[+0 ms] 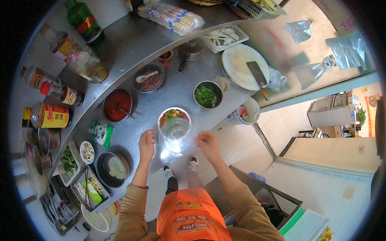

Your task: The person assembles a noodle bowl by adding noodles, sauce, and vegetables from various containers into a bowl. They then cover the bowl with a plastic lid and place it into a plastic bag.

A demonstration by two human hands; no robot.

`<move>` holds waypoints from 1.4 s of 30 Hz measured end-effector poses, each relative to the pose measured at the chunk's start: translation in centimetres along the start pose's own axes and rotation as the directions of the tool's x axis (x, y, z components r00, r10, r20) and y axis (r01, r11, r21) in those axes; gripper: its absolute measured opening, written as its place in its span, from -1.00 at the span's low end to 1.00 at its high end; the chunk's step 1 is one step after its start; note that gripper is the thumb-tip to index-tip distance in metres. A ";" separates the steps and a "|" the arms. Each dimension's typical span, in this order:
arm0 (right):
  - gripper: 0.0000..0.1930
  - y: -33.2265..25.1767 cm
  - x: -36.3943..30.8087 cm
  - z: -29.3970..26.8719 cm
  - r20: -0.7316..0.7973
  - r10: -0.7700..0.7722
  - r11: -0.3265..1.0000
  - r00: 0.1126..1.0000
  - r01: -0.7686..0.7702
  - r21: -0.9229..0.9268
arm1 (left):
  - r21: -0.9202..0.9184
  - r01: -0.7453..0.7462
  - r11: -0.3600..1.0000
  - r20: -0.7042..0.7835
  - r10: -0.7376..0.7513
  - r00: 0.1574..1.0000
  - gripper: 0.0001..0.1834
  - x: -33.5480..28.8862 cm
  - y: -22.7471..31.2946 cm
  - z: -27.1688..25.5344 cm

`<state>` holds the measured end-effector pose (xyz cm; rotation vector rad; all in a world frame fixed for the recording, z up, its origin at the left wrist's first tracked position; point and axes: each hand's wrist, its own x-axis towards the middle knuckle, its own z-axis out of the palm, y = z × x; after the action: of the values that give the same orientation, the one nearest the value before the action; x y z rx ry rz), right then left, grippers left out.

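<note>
My left grip (146, 145) and right grip (208, 146) pinch clear plastic (177, 146), probably covering the bowl (159, 127) by the bench's (145, 117) edge; next, pull evenly.

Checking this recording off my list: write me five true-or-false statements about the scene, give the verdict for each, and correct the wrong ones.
1. Clear plastic shows between the left hand and the right hand, overlapping the white bowl in this view. True.
2. The right hand grips the cleaver. False: the cleaver lies on the round cutting board, away from both hands.
3. Red sauce stands to the left of the white bowl, with a utensil in it. True.
4. The pot near the cutting board is empty. False: it holds chopped greens.
5. The person wears a blue apron. False: the apron is orange.
</note>
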<state>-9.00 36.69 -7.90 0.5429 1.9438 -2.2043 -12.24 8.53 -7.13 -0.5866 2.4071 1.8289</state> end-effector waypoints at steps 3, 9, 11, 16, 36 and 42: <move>-0.72 0.9 4.2 4.3 -0.015 -0.088 0.996 0.996 0.088 -0.013 | -0.117 0.108 0.987 0.063 -0.101 0.993 -0.56 1.6 -2.1 -0.3; -0.72 1.3 8.5 5.4 -0.090 -0.284 0.845 0.955 0.205 -0.493 | 0.013 0.130 0.991 0.051 -0.130 0.990 -0.60 4.9 -5.4 2.4; -0.75 1.1 8.7 4.4 -0.143 -0.191 0.869 0.971 0.100 -0.485 | 0.127 0.046 0.991 0.025 -0.049 0.998 -0.63 5.4 -6.1 3.4; -0.79 0.7 8.3 3.0 -0.128 -0.183 0.832 0.975 0.084 -0.549 | 0.185 -0.046 0.982 0.074 0.033 0.997 -0.65 5.3 -5.9 3.9; -0.82 5.0 7.0 3.3 -0.029 0.128 0.989 0.991 -0.125 0.085 | -0.443 0.264 0.857 0.116 -0.237 0.965 -0.72 4.0 -5.7 3.9; -0.84 7.1 3.2 5.6 0.014 0.115 0.942 0.993 -0.113 0.315 | -0.564 0.370 0.738 0.176 -0.330 0.928 -0.56 0.0 -5.3 4.8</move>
<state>-10.41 30.52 -15.09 0.6846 1.5228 -2.4521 -11.35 11.85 -13.41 -0.9255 1.4946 2.3412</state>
